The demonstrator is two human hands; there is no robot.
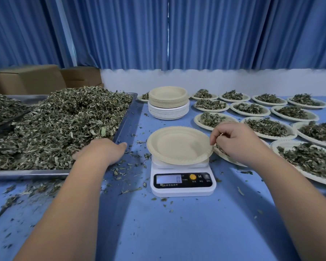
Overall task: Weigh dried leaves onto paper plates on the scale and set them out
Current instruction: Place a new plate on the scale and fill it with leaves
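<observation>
The empty beige round paper plate (175, 146) sits on the white digital kitchen scale (183, 189), whose display shows zero. This portion looks to be just starting: the plate is placed but no leaf is in it yet. The right hand (235, 143) has its fingers (213, 140) curled, pinching the plate's right rim. The left hand (102, 150) lies palm down on the heap of grey-green dried leaves (64, 119); I cannot tell whether its fingers have closed on any. That heap fills the shallow steel tray (26, 173) under and beyond the left fingers, piled above its rim, so plenty remains to weigh. Much of the job already looks done. To the right of the right fingers and beyond them, more than a dozen white paper plates with leaf portions (267, 127) stand in rows, one partly hidden under the right hand. Beyond the scale, between the two hands, a tall stack of unused plates, beige over white (168, 102), waits. Leaf crumbs litter the blue counter (177, 232) near the left fingers and around the scale. Brown cardboard boxes (26, 78) and pleated blue curtains (215, 34) stand farthest off.
</observation>
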